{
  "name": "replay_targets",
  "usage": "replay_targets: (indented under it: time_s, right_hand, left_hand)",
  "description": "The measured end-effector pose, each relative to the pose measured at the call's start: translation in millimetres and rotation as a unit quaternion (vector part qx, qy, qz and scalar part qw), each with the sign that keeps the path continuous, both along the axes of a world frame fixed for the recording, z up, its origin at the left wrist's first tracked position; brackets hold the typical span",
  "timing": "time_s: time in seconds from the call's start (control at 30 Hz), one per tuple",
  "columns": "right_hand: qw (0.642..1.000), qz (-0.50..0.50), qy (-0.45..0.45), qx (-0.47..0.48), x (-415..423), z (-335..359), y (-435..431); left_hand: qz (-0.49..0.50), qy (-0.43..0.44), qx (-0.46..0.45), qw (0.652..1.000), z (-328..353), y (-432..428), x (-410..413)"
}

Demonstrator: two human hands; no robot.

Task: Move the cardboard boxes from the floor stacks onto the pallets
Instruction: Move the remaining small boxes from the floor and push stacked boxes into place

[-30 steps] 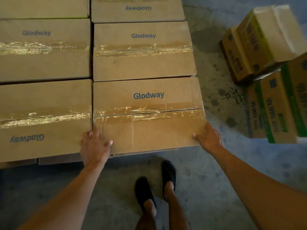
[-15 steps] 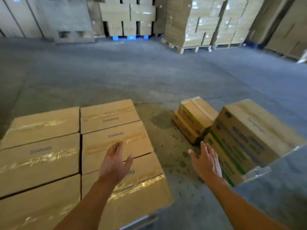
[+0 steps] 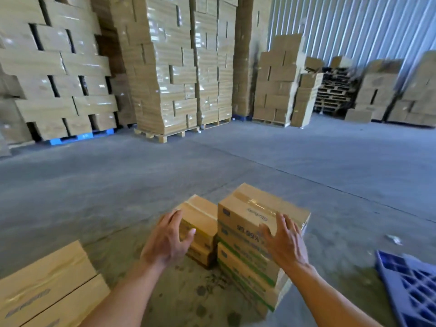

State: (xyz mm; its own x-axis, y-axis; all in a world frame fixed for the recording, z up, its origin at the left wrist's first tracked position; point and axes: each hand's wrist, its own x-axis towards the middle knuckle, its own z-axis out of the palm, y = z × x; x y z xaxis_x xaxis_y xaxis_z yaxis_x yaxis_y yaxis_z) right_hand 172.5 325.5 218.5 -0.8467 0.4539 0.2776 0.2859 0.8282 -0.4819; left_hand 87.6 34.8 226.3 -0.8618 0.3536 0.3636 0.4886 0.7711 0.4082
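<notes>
On the concrete floor [image 3: 118, 197] right in front of you, two stacks are waiting to be moved. The taller stack [image 3: 247, 267] is made of green-printed boxes, with its top box [image 3: 254, 215] sitting a little askew. The shorter stack [image 3: 200, 227] stands just beside it on the left.

Your left hand [image 3: 167, 239] hovers in front of the shorter stack, fingers spread and loosely curved, holding nothing. Your right hand [image 3: 285, 241] is spread flat at the near right side of the top box. Whether it touches the cardboard is not clear.

At the lower left, taped boxes [image 3: 47, 279] lie close side by side, which suggests part of the job is done. Whatever they rest on is out of sight, though. The blue pallet [image 3: 410, 286] at the lower right is bare where it shows, so plenty of loading probably remains, and this lift has not begun.

Your right arm and the frame edge hide the foot of the taller stack, so you cannot count its layers exactly. The print on the boxes is too blurred to read, and the blue pallet is cut off at the corner.
</notes>
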Motion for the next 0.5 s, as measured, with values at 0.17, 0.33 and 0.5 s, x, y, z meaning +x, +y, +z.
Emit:
replay_targets:
  time_s: [0.17,0.33,0.5]
  right_hand:
    - [0.998,-0.048,-0.023,-0.024,-18.3,-9.4,74.7]
    - [0.992,-0.087,-0.067,-0.058,-43.8,-35.7,130.1]
    - [0.98,-0.14,-0.093,-0.103,-78.6,-70.5,155.7]
  left_hand:
    - [-0.03,0.019,-0.009,0.999,-5.1,83.2,-48.4]
    - [-0.063,-0.014,-0.032,0.997,-29.6,143.4,-99.0]
    - [-0.075,-0.029,-0.05,0.996,-57.0,183.3,-165.2]
